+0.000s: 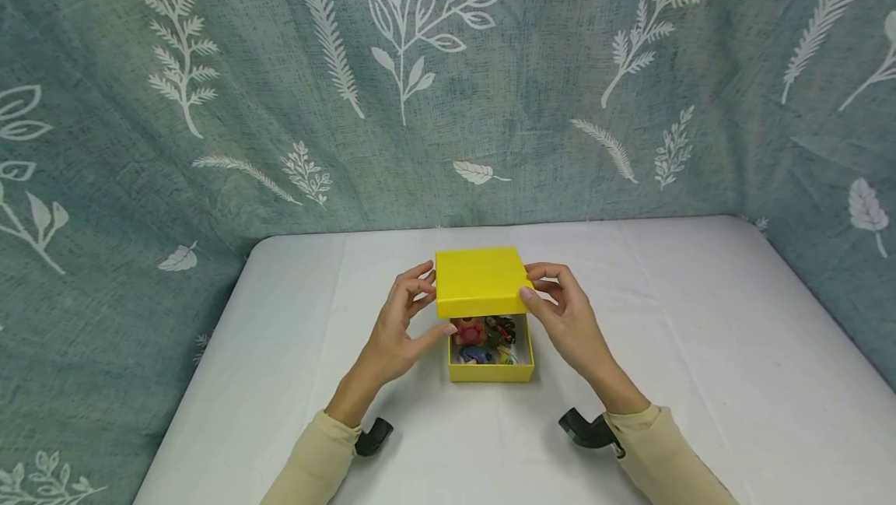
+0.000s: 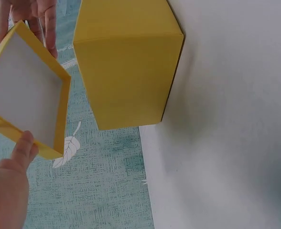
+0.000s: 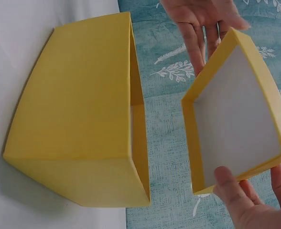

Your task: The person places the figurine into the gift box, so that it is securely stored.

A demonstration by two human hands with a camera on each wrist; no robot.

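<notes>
A yellow box lid [image 1: 483,279] is raised above the open yellow box [image 1: 490,373], apart from it at the front, with its white underside showing in both wrist views. My left hand [image 1: 399,334] holds the lid's left side, its fingers against the wall and the thumb lower, in front. On the opposite side, my right hand [image 1: 570,322] grips the lid with the thumb at the near right corner and the fingers behind. Inside the box lie small colourful figures, among them a red one [image 1: 469,331] and a blue one [image 1: 476,355]; the lid hides the rear of the box.
The box stands on a white-covered table [image 1: 294,318]. A blue-green curtain [image 1: 532,85] with white leaf prints rises behind the table. Black curved pieces [image 1: 586,429] sit at both wrists, just past the beige sleeves [image 1: 315,450].
</notes>
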